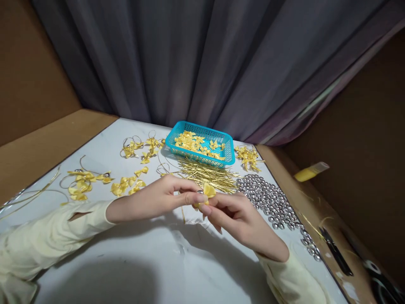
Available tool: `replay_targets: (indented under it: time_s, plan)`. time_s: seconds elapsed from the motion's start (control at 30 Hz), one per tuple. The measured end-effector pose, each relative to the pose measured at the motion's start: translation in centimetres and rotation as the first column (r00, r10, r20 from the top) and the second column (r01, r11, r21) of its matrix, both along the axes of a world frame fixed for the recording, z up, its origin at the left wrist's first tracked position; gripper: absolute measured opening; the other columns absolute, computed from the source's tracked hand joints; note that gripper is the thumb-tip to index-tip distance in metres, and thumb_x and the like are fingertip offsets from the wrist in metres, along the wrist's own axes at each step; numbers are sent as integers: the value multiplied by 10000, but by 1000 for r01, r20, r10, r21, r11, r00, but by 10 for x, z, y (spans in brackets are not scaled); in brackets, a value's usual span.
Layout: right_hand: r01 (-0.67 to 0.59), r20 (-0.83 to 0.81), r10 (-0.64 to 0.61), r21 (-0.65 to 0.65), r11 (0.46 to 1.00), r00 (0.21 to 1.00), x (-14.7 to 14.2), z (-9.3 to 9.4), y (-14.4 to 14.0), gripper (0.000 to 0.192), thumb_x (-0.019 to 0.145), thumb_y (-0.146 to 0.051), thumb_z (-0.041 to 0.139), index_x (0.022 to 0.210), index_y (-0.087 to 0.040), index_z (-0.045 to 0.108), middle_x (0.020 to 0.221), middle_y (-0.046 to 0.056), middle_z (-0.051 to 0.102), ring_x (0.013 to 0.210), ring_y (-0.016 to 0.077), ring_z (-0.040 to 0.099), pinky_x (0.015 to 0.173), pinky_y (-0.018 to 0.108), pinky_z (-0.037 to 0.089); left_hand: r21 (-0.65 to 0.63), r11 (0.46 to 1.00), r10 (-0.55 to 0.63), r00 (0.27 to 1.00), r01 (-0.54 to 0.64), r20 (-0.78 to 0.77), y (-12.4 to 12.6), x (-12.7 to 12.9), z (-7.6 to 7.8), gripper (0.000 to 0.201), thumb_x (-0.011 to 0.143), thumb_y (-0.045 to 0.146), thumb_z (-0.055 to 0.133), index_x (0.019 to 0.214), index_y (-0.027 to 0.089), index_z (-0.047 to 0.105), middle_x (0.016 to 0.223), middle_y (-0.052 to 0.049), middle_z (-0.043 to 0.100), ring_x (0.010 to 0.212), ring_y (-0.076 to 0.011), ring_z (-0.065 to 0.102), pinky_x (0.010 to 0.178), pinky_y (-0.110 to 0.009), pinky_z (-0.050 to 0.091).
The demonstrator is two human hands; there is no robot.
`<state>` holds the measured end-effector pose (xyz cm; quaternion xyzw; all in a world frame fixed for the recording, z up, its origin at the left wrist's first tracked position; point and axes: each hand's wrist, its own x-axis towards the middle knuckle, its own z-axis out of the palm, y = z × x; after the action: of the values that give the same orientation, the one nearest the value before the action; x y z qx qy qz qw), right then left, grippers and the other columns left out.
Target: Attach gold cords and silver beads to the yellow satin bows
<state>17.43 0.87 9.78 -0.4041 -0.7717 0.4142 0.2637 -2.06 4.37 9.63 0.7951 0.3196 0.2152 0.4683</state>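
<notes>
Over the middle of the white table, my two hands meet around a small yellow ribbon bow (209, 190). My left hand (172, 194) pinches it from the left, with a shiny silver bead (200, 191) beside the bow at the thumb. Thumb and fingers of my right hand (234, 215) close on the bow's lower right side. A gold tie (183, 214) hangs down below my left fingers. Just beyond my hands lies a pile of gold ties (209, 174). To the right of it spreads a heap of silver beads (268, 196).
A blue basket (232, 157) with yellow bows stands at the back. Bows with ties lie in clusters at left (80, 183) and back right (247, 157). Black snips (337, 253) and a yellow-filled tube (311, 171) lie beyond the right table edge. A grey curtain (177, 59) hangs behind.
</notes>
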Motion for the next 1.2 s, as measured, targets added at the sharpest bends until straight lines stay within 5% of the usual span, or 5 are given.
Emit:
replay_targets:
  time_s: [0.17,0.73,0.9,1.03,1.2]
  plan:
    - [-24,-104,4,-190,981,995,4,4,1,331,865,-340,498,625,-116,541,494,-35,472,433,33,346,405,162,268,-126,992,11,994,3,108,4,0,3,199,860,333,525,893,175,641,837,15,639,771,-111,557,688,-200,420]
    - [-122,-75,108,-208,970,991,8,1,6,279,849,-344,520,674,-126,524,514,-60,405,437,35,320,394,167,242,-188,981,-25,994,45,108,1,2,3,205,869,332,488,860,149,581,763,13,568,712,-108,510,640,-207,402]
    - [-97,-137,69,-214,972,988,11,-3,7,248,765,-292,642,871,-150,469,495,-119,314,437,30,264,403,147,242,-162,987,4,993,16,120,0,2,4,191,859,331,508,866,156,585,742,26,562,684,-95,503,625,-197,400]
    - [-76,-12,76,-109,991,997,15,0,6,215,832,-289,565,962,-138,485,471,-117,308,429,40,238,401,159,213,-81,997,9,990,3,144,-2,2,5,174,854,317,528,887,166,607,805,10,612,729,-104,543,657,-208,430]
    - [-114,182,84,165,980,980,18,12,4,219,886,-284,489,779,-133,607,472,-73,369,413,36,286,413,170,230,67,998,-1,986,-10,165,-3,2,4,124,851,256,547,875,161,624,836,-10,649,758,-113,576,695,-220,457]
